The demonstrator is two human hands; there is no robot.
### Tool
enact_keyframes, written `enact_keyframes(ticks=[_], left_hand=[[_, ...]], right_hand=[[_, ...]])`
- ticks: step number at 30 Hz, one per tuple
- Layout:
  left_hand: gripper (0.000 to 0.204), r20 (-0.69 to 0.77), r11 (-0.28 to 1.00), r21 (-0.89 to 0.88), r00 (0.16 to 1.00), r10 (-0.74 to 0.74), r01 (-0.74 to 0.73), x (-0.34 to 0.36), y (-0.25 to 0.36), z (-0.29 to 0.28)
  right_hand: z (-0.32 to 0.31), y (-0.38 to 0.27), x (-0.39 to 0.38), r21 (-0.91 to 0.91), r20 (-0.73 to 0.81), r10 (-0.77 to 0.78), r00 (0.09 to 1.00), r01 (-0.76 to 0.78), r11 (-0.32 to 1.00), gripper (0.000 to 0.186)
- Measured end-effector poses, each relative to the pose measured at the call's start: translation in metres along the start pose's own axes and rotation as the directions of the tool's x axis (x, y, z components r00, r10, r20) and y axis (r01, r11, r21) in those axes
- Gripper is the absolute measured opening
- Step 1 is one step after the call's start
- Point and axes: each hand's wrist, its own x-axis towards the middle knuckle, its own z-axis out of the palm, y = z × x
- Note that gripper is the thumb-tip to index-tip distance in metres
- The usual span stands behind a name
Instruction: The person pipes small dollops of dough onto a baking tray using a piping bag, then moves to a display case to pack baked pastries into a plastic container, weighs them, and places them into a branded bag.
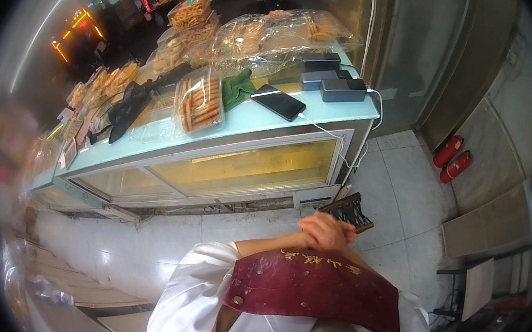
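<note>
I see both hands clasped together, fingers interlocked, holding nothing I can make out. A dark rack lies just beyond at one o'clock; the counter stands at twelve.

Both hands are clasped together in front of the dark red apron, left hand and right hand interlocked; beyond them stands a glass-fronted bench carrying a black phone on a white cable, a green cloth and a clear box of pastries; two red fire extinguishers lie on the floor at right.
</note>
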Motion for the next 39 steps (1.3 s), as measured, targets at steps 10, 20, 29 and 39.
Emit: enact_keyframes(ticks=[10,20,29,39], left_hand=[[0.068,0.185,0.971,-0.148,0.96,0.211,-0.185,-0.005,-0.049,0.012],[0.039,-0.095,0.987,-0.082,0.986,0.134,-0.142,-0.068,0.02,0.011],[0.027,-0.618,0.446,0.262,0.206,0.759,-0.856,-0.237,0.173,-0.079],[0.015,-0.637,0.532,0.45,0.16,0.754,-0.718,-0.235,0.236,-0.1]], right_hand=[[-0.011,-0.011,-0.026,0.042,0.103,0.097,0.99,-0.102,0.994,0.014],[-0.008,0.051,-0.117,0.026,0.094,0.732,0.675,-0.736,0.676,0.02],[-0.016,0.015,-0.237,0.055,0.269,0.963,0.024,-0.998,0.01,0.025],[0.049,0.017,-0.095,0.252,0.501,0.793,0.346,-0.935,0.248,0.021]])
